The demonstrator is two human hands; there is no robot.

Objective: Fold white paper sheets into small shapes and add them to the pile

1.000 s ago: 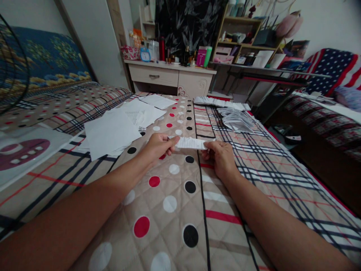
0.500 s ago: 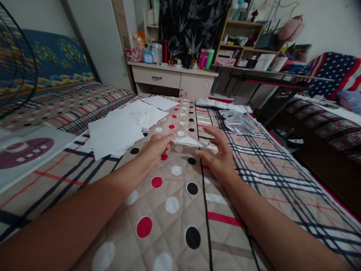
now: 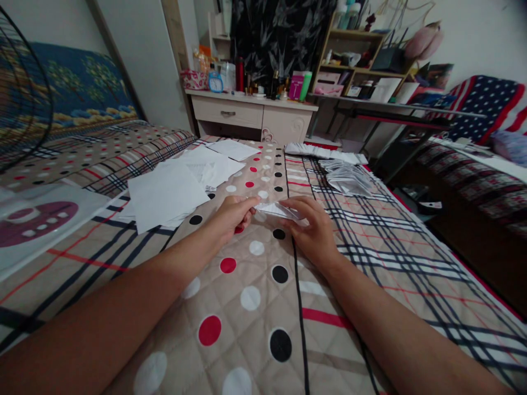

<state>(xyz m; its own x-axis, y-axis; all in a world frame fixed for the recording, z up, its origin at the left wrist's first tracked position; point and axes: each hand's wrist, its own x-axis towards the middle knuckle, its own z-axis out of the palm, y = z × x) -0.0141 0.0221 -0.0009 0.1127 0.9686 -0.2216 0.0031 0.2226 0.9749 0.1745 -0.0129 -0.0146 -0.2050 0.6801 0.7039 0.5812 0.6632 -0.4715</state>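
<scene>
Between my two hands, just above the dotted bedspread (image 3: 230, 285), is a small folded piece of white paper (image 3: 274, 209). Its left end is pinched by the thumb and fingers of my left hand (image 3: 236, 214). My right hand (image 3: 313, 225) has its thumb and fingers closed around the right end, partly covering it. To the left lies a spread of loose white paper sheets (image 3: 168, 192). Beyond my right hand sits a stack of folded papers (image 3: 348, 176), with a row of folded white paper (image 3: 325, 153) behind it.
A clear plastic bag with a purple print (image 3: 45, 222) lies at the left edge, below a fan (image 3: 24, 93). A white dresser (image 3: 226, 112) stands beyond the bed's far edge. Shelves (image 3: 349, 66) and a folding table (image 3: 395, 112) are at the back right.
My right hand has moved slightly left and closed from an open, spread shape onto the paper's right end. My left hand keeps its pinch in nearly the same place.
</scene>
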